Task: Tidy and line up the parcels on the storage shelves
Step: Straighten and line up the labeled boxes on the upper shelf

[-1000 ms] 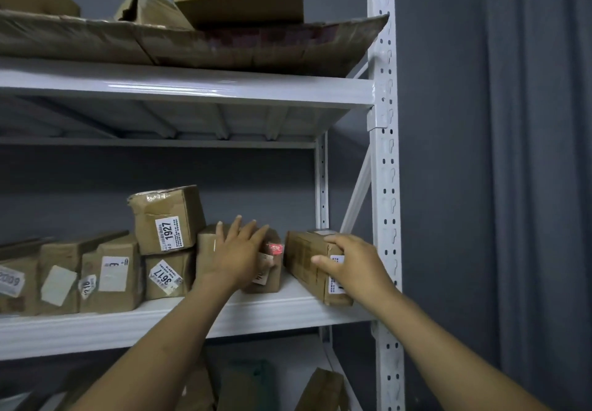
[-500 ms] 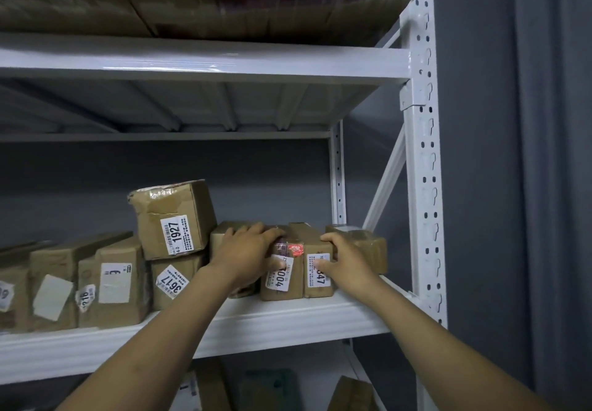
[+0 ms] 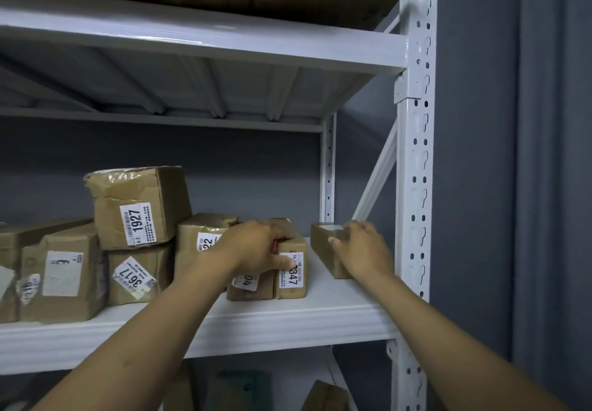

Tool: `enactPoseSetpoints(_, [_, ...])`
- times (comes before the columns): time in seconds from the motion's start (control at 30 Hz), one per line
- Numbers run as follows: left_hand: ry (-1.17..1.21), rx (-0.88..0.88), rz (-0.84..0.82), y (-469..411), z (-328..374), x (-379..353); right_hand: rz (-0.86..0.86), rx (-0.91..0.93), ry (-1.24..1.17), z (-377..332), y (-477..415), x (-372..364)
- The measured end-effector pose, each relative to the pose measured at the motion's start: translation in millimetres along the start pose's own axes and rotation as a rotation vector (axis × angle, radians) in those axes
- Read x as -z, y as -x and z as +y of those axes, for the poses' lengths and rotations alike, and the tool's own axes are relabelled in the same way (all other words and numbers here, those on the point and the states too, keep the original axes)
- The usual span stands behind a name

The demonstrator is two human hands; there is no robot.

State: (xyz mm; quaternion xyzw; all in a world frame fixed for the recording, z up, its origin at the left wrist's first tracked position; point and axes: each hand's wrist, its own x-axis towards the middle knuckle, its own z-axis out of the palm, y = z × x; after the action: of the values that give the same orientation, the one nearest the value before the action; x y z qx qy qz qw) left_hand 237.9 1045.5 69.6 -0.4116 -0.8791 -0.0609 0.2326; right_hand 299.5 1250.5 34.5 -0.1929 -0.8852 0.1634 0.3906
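White metal shelf (image 3: 288,317) against a grey wall carries brown parcels in a loose row. Left hand (image 3: 256,250) curls over the parcel labelled 347 (image 3: 291,269); right hand (image 3: 362,247) lies spread on the end parcel (image 3: 323,250), apart from the row. Sliding it carelessly could tip it off the shelf front or jolt the leaning 1927 box (image 3: 141,205).

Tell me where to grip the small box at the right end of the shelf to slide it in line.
Grip the small box across its long side faces, coming from the front: it lies skewed, one narrow end toward the aisle, open shelf on its left. The right hand already covers that end.
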Motion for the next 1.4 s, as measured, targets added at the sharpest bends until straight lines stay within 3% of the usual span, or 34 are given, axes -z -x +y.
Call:
enactPoseSetpoints(0.07, [0.015, 0.007, 0.023, -1, -1, -2, -0.094, -0.076, 0.001, 1, -4, -8])
enactPoseSetpoints(0.17, [0.039, 0.006, 0.034, -1, -1, -4, -0.087, -0.131, -0.008, 3, -5, -23])
enactPoseSetpoints(0.37, [0.03, 0.023, 0.022, 2, -1, -3, 0.127, -0.084, -0.048, 7, 5, -28])
enactPoseSetpoints(0.47, [0.053, 0.052, 0.046, 3, 3, 0, 0.353, 0.051, -0.128, 9, 20, -24])
enactPoseSetpoints(0.6, [0.296, 0.125, 0.21, -3, 7, 1, 0.589, 0.184, -0.38, 8, 41, -10])
enactPoseSetpoints(0.7, [0.698, 0.253, 0.339, -12, 19, 9, 0.637, 0.253, -0.582, 4, 59, 2])
enactPoseSetpoints(0.8, [1.271, 0.343, 0.35, -23, 35, 23, 0.571, 0.353, -0.674, 6, 71, 10])
enactPoseSetpoints(0.87, [1.455, 0.403, 0.411, -28, 41, 32, 0.5, 0.426, -0.643, 10, 73, 13])
enactPoseSetpoints(1.03, [1.347, 0.369, 0.455, -20, 49, 42, 0.144, 0.32, -0.535, 14, 69, 34])
enactPoseSetpoints(1.23, [1.384, 0.06, 0.325, -1, 65, 37, 0.031, 0.227, -0.814, -3, 58, 88])
enactPoseSetpoints(1.4, [1.192, -0.122, 0.197, 9, 72, 23, -0.104, 0.338, -0.866, -4, 52, 131])
